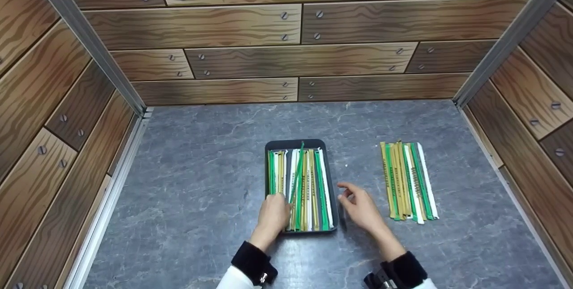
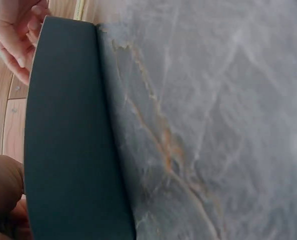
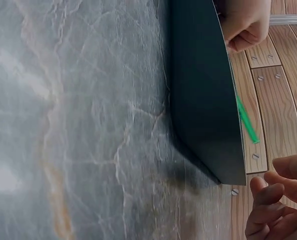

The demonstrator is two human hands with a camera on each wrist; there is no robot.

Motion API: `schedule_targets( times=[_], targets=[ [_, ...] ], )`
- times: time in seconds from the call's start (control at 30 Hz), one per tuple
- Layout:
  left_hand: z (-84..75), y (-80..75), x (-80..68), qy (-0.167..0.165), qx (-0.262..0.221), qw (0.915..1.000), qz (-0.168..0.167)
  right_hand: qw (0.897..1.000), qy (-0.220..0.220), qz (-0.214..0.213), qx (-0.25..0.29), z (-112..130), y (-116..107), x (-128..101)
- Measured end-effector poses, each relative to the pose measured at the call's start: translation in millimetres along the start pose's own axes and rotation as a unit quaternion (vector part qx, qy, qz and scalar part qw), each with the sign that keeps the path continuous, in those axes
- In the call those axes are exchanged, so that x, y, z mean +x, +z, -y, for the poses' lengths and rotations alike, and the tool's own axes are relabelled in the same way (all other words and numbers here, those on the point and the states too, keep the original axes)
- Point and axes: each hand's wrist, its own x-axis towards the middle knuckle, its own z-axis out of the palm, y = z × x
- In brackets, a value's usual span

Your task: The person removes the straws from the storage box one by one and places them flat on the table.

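Note:
A black tray (image 1: 332, 199) holds a row of slim wrapped straws in green, gold and white. My left hand (image 1: 274, 213) reaches over the tray's near left part, fingers curled down and partly hidden. It pinches the low end of a green wrapped straw (image 1: 297, 172), which slants across the others. In the right wrist view, that green straw (image 3: 247, 120) pokes up past the rim, beyond the curled left hand (image 3: 246, 22). Just right of the tray is my right hand (image 1: 360, 208), holding nothing, its thumb and fingers loosely bent and apart.
To the right, a second row of wrapped straws (image 1: 408, 181) in gold, green and white lies on the grey marbled tabletop (image 1: 201, 181). Wood-patterned panels (image 1: 241, 25) wall in the back and both sides, joined by metal corner strips (image 1: 89, 34).

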Motion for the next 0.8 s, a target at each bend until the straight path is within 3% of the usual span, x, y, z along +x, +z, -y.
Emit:
schedule_targets(
  times=[0.2, 0.4, 0.57, 0.8],
  targets=[
    [-5.6, -8.5, -0.7, 0.041, -0.074, 0.9964, 0.008, 1.000, 0.000, 0.008, 0.014, 5, 6, 0],
    [-18.6, -15.7, -2.3, 0.075, -0.165, 0.9811, 0.068, 0.994, -0.007, 0.040, 0.100, 17, 14, 3],
    [-29.5, -20.6, -5.8, 0.080, -0.225, 0.9660, 0.099, 0.981, 0.022, 0.048, 0.187, 30, 16, 5],
    [-38.4, -24.0, -10.0, 0.097, -0.253, 0.9558, 0.113, 0.952, 0.059, 0.012, 0.300, 42, 17, 5]
  ],
)
